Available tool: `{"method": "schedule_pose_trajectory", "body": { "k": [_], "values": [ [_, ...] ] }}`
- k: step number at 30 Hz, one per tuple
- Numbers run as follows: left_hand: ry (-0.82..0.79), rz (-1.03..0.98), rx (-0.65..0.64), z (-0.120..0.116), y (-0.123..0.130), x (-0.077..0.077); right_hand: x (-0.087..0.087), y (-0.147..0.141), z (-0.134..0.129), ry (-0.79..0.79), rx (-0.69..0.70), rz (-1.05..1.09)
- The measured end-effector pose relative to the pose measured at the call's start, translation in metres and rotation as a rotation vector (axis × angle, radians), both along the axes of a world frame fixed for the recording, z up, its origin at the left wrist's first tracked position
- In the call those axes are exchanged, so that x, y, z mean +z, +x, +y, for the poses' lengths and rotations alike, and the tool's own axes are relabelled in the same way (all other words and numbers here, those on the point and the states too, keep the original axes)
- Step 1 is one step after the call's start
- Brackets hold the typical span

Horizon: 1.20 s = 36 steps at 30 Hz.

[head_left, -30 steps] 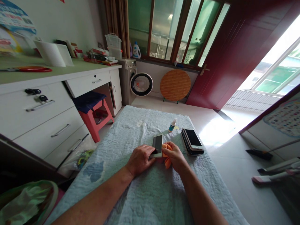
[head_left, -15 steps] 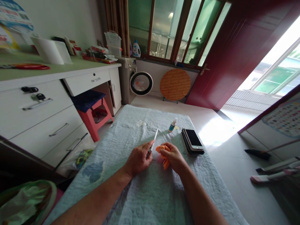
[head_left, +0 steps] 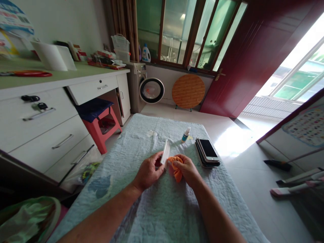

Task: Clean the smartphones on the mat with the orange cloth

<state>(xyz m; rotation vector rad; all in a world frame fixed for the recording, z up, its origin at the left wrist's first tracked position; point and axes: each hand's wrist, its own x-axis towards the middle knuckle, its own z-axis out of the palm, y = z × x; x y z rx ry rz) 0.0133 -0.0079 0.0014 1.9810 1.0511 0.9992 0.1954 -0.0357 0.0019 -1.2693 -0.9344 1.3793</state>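
My left hand (head_left: 149,171) is closed around a thin, pale smartphone (head_left: 165,152), held up on its edge above the cloth-covered table (head_left: 124,206). Bunched in the fingers of my right hand (head_left: 188,169) is an orange cloth (head_left: 178,173), close against the phone's right side; whether they touch I cannot tell. Beyond my hands stands a small spray bottle (head_left: 185,135) with a white top and blue label. To the right lies a stack of phones and tablets (head_left: 209,150), the topmost white-framed with a dark screen.
At left are a white desk (head_left: 93,86) and a red stool (head_left: 101,123) with a dark cushion. A washing machine (head_left: 135,69) with its door open and a round wooden tabletop (head_left: 188,91) stand behind. A lined bin (head_left: 57,209) is at lower left.
The phone has turned in my left hand from edge-on, so that its broad pale face now shows toward the right. My right hand with the orange cloth has barely moved.
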Motion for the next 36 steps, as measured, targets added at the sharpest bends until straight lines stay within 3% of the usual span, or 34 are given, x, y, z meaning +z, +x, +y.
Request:
{"method": "schedule_pose_trajectory", "body": {
  "k": [8, 17, 24, 30, 36],
  "values": [
    [-0.079, -0.082, 0.036, 0.0, 0.002, -0.002, -0.002, -0.003, 0.0, -0.012, 0.064, 0.083],
    [-0.278, -0.262, 0.087, 0.006, 0.002, -0.011, 0.001, -0.004, -0.001, -0.025, -0.02, 0.131],
    [-0.358, -0.256, -0.053, 0.005, 0.002, -0.011, 0.002, 0.005, -0.002, -0.014, -0.064, 0.151],
    [-0.401, -0.125, -0.033, 0.001, 0.001, -0.01, 0.004, 0.009, -0.003, -0.03, -0.08, 0.02],
    [-0.414, -0.042, -0.082, -0.004, 0.004, -0.012, 0.003, 0.012, -0.003, -0.101, -0.05, -0.291]
  ]
}}
